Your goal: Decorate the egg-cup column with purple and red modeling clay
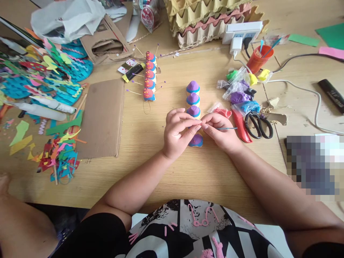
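Observation:
My left hand (178, 132) and my right hand (220, 130) meet fingertip to fingertip over a row of egg-carton cups. Between the left fingertips is a tiny reddish bit, too small to make out well. A thin blue stick (227, 128) lies in my right hand and points right. The cups are topped with purple and blue clay; the purple top cup (192, 86) shows, and the lower ones are partly hidden by my hands. Left of them stands a finished-looking caterpillar (149, 77) with red and blue cups, faces and purple-tipped sticks.
Bagged clay (239, 97), a red cutter (241, 125) and black scissors (258, 125) lie at the right. An orange cup (259, 59) and power strip (242, 32) are behind. Cardboard (102, 118) and paper scraps (63, 154) lie left. Another person's arm (24, 218) shows lower left.

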Tool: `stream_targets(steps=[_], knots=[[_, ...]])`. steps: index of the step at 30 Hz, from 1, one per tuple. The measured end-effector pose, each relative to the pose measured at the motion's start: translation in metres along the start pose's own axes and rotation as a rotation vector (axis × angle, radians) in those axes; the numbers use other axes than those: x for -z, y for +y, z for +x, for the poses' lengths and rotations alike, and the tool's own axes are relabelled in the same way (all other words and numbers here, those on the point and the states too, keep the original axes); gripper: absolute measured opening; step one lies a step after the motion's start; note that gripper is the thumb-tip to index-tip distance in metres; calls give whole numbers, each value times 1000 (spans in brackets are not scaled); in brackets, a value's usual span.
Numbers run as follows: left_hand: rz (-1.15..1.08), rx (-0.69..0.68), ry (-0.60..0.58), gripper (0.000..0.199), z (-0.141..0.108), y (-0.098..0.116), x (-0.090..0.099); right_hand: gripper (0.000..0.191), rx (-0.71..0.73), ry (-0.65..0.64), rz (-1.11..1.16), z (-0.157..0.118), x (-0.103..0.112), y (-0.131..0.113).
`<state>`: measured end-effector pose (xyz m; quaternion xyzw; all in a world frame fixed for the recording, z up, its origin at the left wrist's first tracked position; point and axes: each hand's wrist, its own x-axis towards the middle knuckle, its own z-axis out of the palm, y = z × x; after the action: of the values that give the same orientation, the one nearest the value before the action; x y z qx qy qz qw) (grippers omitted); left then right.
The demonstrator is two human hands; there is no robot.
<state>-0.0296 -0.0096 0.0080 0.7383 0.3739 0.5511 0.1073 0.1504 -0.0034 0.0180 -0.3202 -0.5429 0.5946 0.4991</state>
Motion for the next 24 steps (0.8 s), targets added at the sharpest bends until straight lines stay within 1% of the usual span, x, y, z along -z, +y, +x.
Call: stream_targets(steps=[5, 8, 11, 15, 20, 24], knots=[[13, -7, -24, 9, 1, 2, 1, 35, 5, 25, -2, 0, 0, -1], [40, -20, -13, 10, 1, 2, 2, 37, -2, 36, -14, 1, -1, -2], [49, -33, 4, 10, 1, 3, 2, 36, 7, 30, -6, 1, -1, -2], [67, -41, -12, 9, 1, 3, 4, 32, 35, 29, 21, 1, -1, -1], [132, -50, -25, 9, 1, 4, 4, 34, 27, 31, 14, 1, -1, -1], [132, -50, -21, 9, 1, 3, 4, 33, 29, 29, 13, 0, -2, -1]])
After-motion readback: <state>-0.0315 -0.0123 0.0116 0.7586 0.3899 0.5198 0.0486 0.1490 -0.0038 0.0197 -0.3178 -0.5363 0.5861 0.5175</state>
